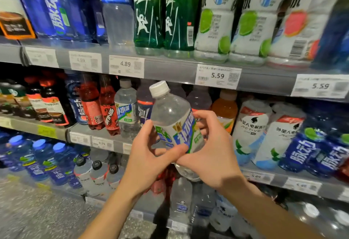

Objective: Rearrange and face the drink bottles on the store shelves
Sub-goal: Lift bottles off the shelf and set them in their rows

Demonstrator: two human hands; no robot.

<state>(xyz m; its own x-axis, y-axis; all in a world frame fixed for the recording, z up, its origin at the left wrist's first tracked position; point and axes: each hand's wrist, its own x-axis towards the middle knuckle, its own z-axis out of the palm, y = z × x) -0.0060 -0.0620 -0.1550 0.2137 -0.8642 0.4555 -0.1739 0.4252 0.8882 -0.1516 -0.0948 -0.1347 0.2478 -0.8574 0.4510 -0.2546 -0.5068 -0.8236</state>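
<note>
Clear drink bottle with white cap and blue-green-white label, being held in mid-air in front of the middle shelf, tilted with the cap leaning to the left and clear of the shelf edge. Left hand gripping the lower label area, thumb lying across the front; right hand wrapping the bottle's lower right side, fingers curling behind the label — both hands clasping the one bottle, neither released.

Step in hand, judged from the pose: turning the bottle so the label faces outward before setting it back. Matching bottle standing on the same shelf to the left, beside the red bottles; likely home row, though the gap itself is partly hidden behind the hands.

For doing it well: rotating about the bottle's long axis with the fingertips rather than swinging the whole body; bringing it upright before lowering; keeping the base above the shelf lip on entry; sliding it in straight to avoid knocking the orange bottle or the dark-labelled neighbour just behind; finishing with the label square to the aisle and flush with the front edge, in line with the price tags.
</note>
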